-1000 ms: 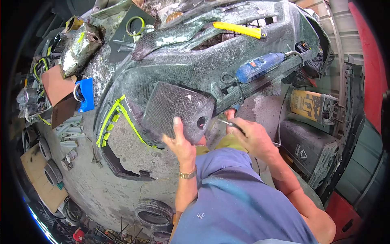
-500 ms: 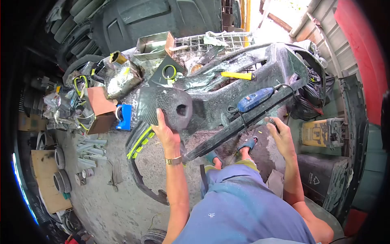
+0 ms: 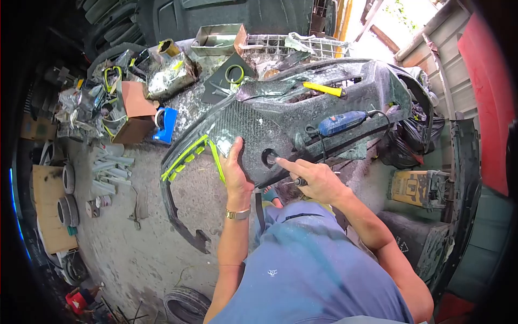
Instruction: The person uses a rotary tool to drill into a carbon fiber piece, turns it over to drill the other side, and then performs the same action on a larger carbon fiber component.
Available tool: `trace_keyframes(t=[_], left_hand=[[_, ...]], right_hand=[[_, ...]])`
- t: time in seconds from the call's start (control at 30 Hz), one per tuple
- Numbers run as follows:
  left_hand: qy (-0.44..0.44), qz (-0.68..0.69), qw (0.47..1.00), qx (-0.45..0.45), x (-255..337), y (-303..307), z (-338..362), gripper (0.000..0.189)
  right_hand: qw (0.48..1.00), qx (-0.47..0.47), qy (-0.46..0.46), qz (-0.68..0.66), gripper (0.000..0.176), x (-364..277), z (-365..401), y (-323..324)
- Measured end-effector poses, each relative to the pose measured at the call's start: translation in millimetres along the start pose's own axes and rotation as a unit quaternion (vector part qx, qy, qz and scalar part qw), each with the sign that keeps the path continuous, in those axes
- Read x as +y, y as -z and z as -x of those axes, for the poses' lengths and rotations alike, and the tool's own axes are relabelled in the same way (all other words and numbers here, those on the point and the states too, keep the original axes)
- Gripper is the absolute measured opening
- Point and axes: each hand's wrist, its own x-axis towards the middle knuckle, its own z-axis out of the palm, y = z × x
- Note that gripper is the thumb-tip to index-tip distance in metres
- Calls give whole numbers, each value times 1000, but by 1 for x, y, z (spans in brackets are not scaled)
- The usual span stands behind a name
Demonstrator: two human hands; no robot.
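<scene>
carbon-fibre panel (image 3: 243, 127) sat against the bumper (image 3: 377, 86), left hand (image 3: 237, 170) gripping its lower edge. right hand (image 3: 321, 183) pinched a thin tool (image 3: 298, 182), forefinger by the panel's hole (image 3: 268, 158). prob fit-check/marking stage; next move needed the panel steady w/ the tip at the hole.

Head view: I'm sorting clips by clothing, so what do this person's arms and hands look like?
Both arms are bare as far as they show, and neither the left hand nor the right hand is gloved. A gold-coloured metal wristband, a watch or bracelet, circles the left wrist. The blue shirt has pale dusty smears and a small white emblem.
</scene>
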Motion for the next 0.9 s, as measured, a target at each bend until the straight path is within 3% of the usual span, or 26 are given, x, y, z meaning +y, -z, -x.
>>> trace_keyframes(t=[0.13,0.2,0.27,0.3,0.33,0.37,0.4,0.43,0.47,0.53,0.6,0.63,0.83,0.9], left_hand=[[2,9,999,49,-1,-3,6,22],[5,12,996,86,-4,-5,8,22],[1,18,998,67,-6,-2,6,21],[4,17,998,52,-5,-1,6,22],[6,17,999,38,-4,0,5,23],[4,19,999,40,-5,7,1,23],[62,37,997,22,-8,19,-5,24],[116,57,992,2,-9,23,-8,24],[112,62,992,5,-8,24,-8,24],[207,128,970,-4,-2,21,-4,24],[200,130,971,-5,-4,25,-2,27],[216,151,964,-25,-2,24,2,25],[244,149,957,-41,-1,24,10,28],[249,156,954,-51,-4,25,10,28]], right_hand=[[998,-33,17,47,70,0,2,-6],[999,-32,29,-7,69,1,4,-17],[996,-4,64,-64,63,8,2,-26],[975,-59,-28,-213,60,4,1,-26],[921,-113,-118,-355,56,0,1,-24],[900,-148,-94,-398,54,-1,-1,-16],[900,-152,-94,-397,54,-6,3,-9],[884,-126,-102,-439,56,-11,5,-2],[864,-101,-109,-481,57,-15,7,4],[913,10,-75,-401,55,-11,13,10],[911,64,-131,-386,48,-4,18,16],[934,89,-136,-319,39,0,19,15],[946,145,-136,-256,30,0,15,0],[936,133,-151,-289,30,-8,14,1]])
